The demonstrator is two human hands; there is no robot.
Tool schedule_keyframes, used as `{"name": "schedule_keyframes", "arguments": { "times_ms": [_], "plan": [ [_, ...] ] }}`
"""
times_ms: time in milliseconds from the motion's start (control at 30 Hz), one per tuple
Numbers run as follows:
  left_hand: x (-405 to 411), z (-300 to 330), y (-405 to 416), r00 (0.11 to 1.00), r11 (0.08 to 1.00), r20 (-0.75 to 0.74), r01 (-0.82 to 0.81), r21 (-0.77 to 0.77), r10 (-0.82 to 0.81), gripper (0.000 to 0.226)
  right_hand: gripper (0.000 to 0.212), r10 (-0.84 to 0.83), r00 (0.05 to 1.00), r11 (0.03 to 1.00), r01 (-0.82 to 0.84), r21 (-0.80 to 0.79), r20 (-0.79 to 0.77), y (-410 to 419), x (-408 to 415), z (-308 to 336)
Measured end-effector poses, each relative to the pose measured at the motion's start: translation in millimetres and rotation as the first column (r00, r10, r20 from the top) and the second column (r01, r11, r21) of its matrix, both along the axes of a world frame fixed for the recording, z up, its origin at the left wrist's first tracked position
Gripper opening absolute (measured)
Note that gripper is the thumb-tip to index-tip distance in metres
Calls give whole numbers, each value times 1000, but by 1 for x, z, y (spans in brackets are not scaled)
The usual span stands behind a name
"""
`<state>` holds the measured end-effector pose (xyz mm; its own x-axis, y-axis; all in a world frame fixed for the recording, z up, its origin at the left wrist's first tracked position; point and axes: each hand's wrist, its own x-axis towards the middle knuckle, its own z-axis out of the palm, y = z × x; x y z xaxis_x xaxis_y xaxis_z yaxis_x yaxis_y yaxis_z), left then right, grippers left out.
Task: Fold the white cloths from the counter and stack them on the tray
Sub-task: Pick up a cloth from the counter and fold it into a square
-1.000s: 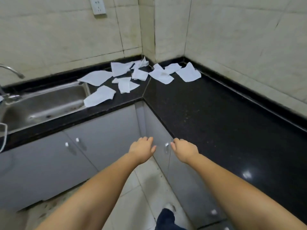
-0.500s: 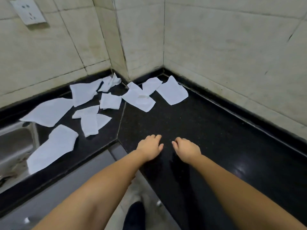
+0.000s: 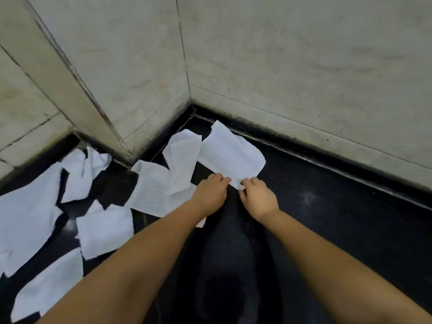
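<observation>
Reaching into the corner, both hands sit on the near edge of one white cloth [image 3: 230, 155] lying flat on the black counter [image 3: 339, 220]. Left hand [image 3: 210, 195] has fingers curled down on the cloth's near-left edge; right hand [image 3: 258, 197] has fingers curled over the near-right corner, and its grip looks like a pinch on the edge (thumb contact is hard to see, so not certain on either side). Cloth is just beside the tiled wall [image 3: 304, 66], its far corner near the black upstand.

Other cloths spread left along the counter: a creased one [image 3: 184, 157] overlapping a flat one [image 3: 149, 188] just left of the left hand, a crumpled one [image 3: 86, 174] by the wall corner, a small square one [image 3: 105, 230] nearer, a large one [image 3: 25, 218] at the left edge, and one more [image 3: 49, 286] at bottom left, partly under the left forearm.
</observation>
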<state>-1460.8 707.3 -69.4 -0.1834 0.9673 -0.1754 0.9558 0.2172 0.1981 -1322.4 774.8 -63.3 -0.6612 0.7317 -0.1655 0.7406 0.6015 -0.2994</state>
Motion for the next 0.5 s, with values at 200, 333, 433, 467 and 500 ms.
{"name": "schedule_keyframes", "arguments": {
  "times_ms": [200, 333, 433, 467, 500],
  "plan": [
    [-26, -19, 31, 976, 976, 7, 218, 23, -218, 35, 27, -58, 994, 998, 55, 31, 95, 14, -24, -18],
    [-24, -24, 38, 982, 979, -24, 190, 71, -188, 29, 20, -86, 992, 995, 82, 51, 87, 16, -25, -20],
    [-17, -18, 36, 978, 976, -38, 208, 68, -205, 24, 19, -86, 995, 996, 86, -6, 41, 10, -18, -13],
    [-15, -19, 33, 978, 975, -33, 207, 77, -205, 24, 18, -102, 995, 994, 101, -51, -12, 8, -15, -12],
    [-13, -19, 30, 980, 976, -18, 199, 90, -198, 24, 16, -144, 987, 985, 136, -110, -71, 6, -10, -8]
  ]
}}
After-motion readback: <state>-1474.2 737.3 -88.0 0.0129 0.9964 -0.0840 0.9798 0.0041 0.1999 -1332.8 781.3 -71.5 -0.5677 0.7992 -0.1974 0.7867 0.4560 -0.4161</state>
